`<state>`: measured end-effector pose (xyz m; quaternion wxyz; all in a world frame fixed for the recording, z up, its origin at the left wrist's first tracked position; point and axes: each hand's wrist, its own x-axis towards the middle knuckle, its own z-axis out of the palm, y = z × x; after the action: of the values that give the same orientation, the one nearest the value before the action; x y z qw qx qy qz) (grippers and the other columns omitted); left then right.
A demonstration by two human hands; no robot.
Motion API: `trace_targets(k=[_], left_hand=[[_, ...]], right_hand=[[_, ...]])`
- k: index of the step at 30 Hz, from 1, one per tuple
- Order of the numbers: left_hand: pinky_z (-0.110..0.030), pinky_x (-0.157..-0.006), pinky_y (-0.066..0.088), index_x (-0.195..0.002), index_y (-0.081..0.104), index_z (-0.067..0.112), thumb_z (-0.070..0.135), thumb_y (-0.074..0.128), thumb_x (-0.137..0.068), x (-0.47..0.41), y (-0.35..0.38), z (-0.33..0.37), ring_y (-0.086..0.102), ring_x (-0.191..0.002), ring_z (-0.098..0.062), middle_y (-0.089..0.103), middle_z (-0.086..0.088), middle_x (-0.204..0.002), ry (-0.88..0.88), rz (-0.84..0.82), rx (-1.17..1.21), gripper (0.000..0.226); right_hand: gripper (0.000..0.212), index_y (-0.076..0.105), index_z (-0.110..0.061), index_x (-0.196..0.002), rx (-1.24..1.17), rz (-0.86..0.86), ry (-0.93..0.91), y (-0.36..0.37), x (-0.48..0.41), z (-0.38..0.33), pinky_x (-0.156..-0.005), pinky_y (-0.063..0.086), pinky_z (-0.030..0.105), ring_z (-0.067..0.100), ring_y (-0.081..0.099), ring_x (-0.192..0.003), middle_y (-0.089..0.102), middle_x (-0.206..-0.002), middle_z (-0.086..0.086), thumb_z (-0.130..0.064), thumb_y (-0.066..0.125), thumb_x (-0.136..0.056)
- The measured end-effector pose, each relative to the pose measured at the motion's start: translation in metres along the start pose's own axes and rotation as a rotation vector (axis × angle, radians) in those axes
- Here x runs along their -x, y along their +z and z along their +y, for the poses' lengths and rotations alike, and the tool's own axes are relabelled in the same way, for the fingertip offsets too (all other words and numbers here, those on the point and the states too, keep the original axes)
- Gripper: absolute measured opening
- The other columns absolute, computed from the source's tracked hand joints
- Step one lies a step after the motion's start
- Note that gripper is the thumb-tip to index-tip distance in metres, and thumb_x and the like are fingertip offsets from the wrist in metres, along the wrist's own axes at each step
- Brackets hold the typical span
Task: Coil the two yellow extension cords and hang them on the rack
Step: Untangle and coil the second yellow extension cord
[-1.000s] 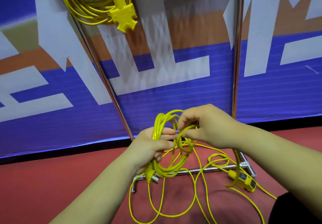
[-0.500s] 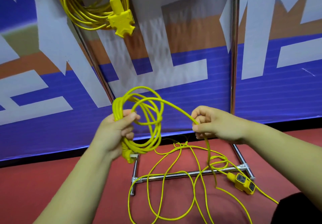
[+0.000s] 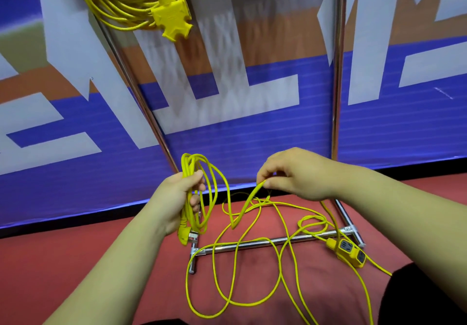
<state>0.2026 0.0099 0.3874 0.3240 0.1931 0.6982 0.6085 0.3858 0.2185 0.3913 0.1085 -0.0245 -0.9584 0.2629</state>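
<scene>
While left grip clasps the coiled loops, right grip pinches the loose cord; the other cord hangs coiled on the rack.

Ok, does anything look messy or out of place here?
The loose cord is only partly coiled in the left hand; the rest sprawls in tangled loops on the floor, across the rack's base bar, socket block beside it. The other cord hangs coiled.

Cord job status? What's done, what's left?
Done: one coiled cord hangs on the rack. In hand: left hand grips loops of the second cord; right hand pinches the next length. Left: the rest, with its socket block, lies loose on the floor; coil, hang.
</scene>
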Motion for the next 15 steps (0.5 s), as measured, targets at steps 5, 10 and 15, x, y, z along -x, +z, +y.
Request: trace_targets(k=[5,10,15], left_hand=[[-0.037,-0.068,0.056,-0.081,0.055,0.013,0.023,0.057,-0.100,0.005,0.014,-0.001,0.061,-0.062,-0.019,0.056,-0.004,-0.068,-0.022,-0.055,-0.010,0.021],[-0.040,-0.069,0.060,-0.088,0.059,0.006,0.023,0.055,-0.099,0.015,0.035,-0.001,0.071,-0.071,-0.026,0.065,-0.012,-0.073,-0.040,-0.178,-0.024,0.021],[-0.030,-0.053,0.057,-0.093,0.060,0.007,0.035,0.055,-0.094,0.024,0.052,0.003,0.067,-0.054,-0.021,0.066,-0.011,-0.068,-0.082,-0.265,0.023,0.028]], right_hand=[[0.008,0.073,-0.034,-0.097,-0.100,-0.043,-0.050,0.002,-0.006,-0.016,-0.075,0.047,0.019,0.001,0.062,-0.082,0.068,-0.089,-0.018,-0.030,0.068,-0.093],[0.009,0.076,-0.033,-0.097,-0.230,0.145,-0.040,0.001,-0.012,-0.014,-0.076,0.045,0.018,0.002,0.059,-0.081,0.062,-0.093,-0.010,-0.030,0.072,-0.089],[0.012,0.078,-0.032,-0.098,-0.360,0.273,0.028,0.001,-0.013,-0.006,-0.072,0.047,0.025,0.007,0.060,-0.075,0.066,-0.085,-0.007,-0.026,0.074,-0.088]])
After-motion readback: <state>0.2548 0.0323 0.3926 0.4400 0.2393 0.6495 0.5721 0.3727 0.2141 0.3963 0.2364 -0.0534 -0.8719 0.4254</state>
